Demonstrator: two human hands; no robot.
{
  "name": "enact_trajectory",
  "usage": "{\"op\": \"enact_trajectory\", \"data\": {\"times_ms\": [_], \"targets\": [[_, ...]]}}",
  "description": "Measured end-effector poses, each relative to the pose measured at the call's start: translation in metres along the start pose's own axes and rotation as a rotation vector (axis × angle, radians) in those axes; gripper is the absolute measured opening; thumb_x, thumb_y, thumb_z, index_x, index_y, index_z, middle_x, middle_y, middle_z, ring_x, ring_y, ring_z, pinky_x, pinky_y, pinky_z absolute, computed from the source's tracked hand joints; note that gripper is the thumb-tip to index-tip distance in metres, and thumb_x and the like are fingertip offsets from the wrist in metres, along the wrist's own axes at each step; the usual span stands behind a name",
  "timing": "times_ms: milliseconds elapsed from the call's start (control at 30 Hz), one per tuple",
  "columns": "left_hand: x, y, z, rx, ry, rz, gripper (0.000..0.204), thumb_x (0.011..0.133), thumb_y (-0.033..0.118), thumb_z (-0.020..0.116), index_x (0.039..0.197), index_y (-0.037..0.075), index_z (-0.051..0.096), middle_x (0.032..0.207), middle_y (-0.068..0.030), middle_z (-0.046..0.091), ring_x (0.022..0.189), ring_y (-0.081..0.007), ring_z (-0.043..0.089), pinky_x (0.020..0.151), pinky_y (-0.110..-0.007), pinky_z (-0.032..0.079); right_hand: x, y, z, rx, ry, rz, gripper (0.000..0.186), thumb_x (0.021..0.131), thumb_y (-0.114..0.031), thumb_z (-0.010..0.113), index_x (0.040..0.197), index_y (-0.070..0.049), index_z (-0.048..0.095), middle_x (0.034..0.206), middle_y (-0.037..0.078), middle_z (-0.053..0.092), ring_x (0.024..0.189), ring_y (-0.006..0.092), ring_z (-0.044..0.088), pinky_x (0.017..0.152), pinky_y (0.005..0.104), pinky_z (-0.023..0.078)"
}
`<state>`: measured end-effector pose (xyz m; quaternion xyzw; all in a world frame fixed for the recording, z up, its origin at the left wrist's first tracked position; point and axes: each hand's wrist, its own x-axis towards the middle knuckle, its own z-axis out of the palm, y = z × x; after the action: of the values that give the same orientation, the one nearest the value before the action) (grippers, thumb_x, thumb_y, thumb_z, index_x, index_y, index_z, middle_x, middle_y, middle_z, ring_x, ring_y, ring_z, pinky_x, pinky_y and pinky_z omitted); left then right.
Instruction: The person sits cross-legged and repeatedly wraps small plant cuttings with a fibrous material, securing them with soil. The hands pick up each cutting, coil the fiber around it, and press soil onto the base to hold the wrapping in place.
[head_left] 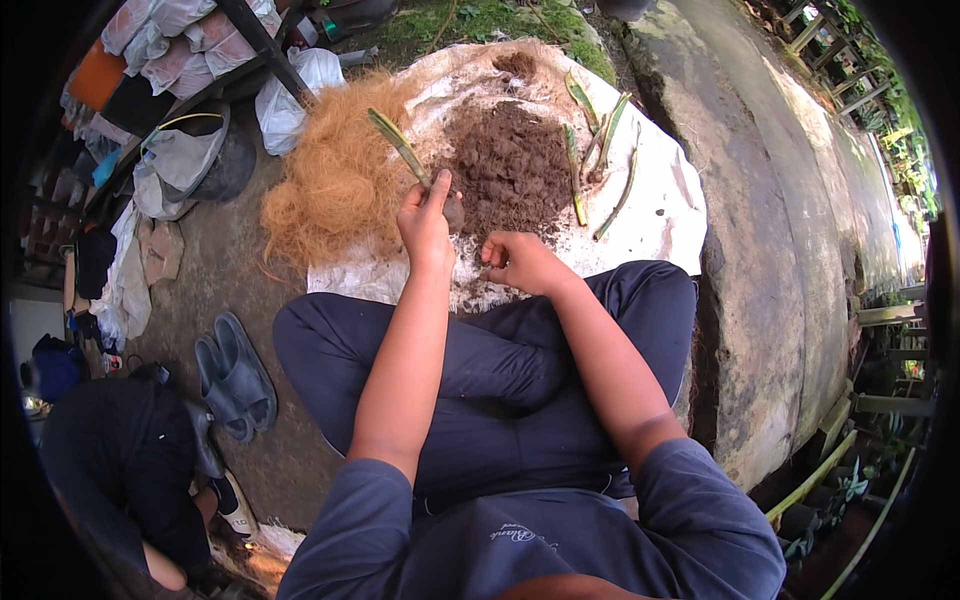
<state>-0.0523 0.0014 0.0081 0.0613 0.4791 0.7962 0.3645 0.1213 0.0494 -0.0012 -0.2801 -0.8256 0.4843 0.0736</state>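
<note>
My left hand (425, 222) is raised over the edge of a white sack sheet (660, 215) and grips a long green leaf cutting (398, 145) with a dark clump at its base. Close to my knees, my right hand (515, 262) is curled into a fist, and I cannot tell whether it holds anything. Just beyond both hands lies a pile of dark brown soil (510, 165). A heap of orange-brown coconut fibre (335, 185) sits to the left of the soil. Several more green cuttings (590, 150) lie on the sheet at the right of the soil.
I sit cross-legged in dark trousers on a concrete floor. A pair of grey sandals (235, 375) lies at my left. Another person in dark clothes (120, 470) crouches at lower left. Bags and sacks (185, 160) stand at upper left. A concrete curb (760, 250) runs along the right.
</note>
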Motion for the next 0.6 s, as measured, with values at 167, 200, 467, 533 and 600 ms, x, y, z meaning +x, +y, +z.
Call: {"op": "enact_trajectory", "data": {"times_ms": [167,200,467,533,600], "targets": [[-0.003,-0.002,-0.003,0.069,-0.102,-0.022,0.016,0.094,0.017,0.079,0.097,0.003,0.071,0.083,0.0030,0.064,0.067,-0.0047,0.055,0.062,-0.023,0.044,0.001,0.016,0.004,0.119,-0.155,0.008,0.016,0.082,-0.003,0.073,0.097,-0.002,0.072,0.086,0.010,0.076,0.082,0.0201,0.073,0.079,0.0343,0.057],[-0.003,-0.004,-0.004,0.068,-0.119,-0.034,0.017,0.094,0.017,0.079,0.097,0.003,0.071,0.083,0.0034,0.064,0.066,-0.0043,0.054,0.061,-0.023,0.043,0.002,0.022,0.003,0.171,-0.197,0.000,0.019,0.082,-0.003,0.072,0.101,-0.001,0.072,0.089,0.009,0.076,0.084,0.0194,0.073,0.080,0.0342,0.057],[-0.011,-0.014,-0.001,0.298,-0.303,-0.062,0.010,0.096,0.015,0.069,0.099,0.006,0.070,0.092,0.0016,0.067,0.083,-0.0061,0.061,0.074,-0.023,0.046,0.012,-0.011,-0.008,0.949,0.368,0.128,0.034,0.104,-0.021,0.066,0.127,0.003,0.060,0.097,0.007,0.071,0.090,0.0133,0.069,0.079,0.0263,0.055],[-0.012,-0.016,-0.001,0.339,-0.372,-0.027,0.011,0.096,0.014,0.071,0.102,0.005,0.070,0.093,0.0011,0.068,0.085,-0.0061,0.062,0.075,-0.023,0.048,0.012,-0.007,-0.009,0.810,0.412,0.160,0.035,0.102,-0.018,0.068,0.129,0.003,0.058,0.098,0.006,0.071,0.089,0.0131,0.069,0.078,0.0262,0.056],[-0.010,-0.022,-0.004,0.420,-0.413,-0.004,0.011,0.096,0.012,0.071,0.104,0.004,0.070,0.094,0.0007,0.069,0.086,-0.0067,0.062,0.076,-0.024,0.049,0.011,-0.002,-0.012,0.873,0.382,0.157,0.036,0.101,-0.016,0.069,0.129,0.003,0.058,0.098,0.006,0.070,0.087,0.0133,0.069,0.077,0.0254,0.056]]}}
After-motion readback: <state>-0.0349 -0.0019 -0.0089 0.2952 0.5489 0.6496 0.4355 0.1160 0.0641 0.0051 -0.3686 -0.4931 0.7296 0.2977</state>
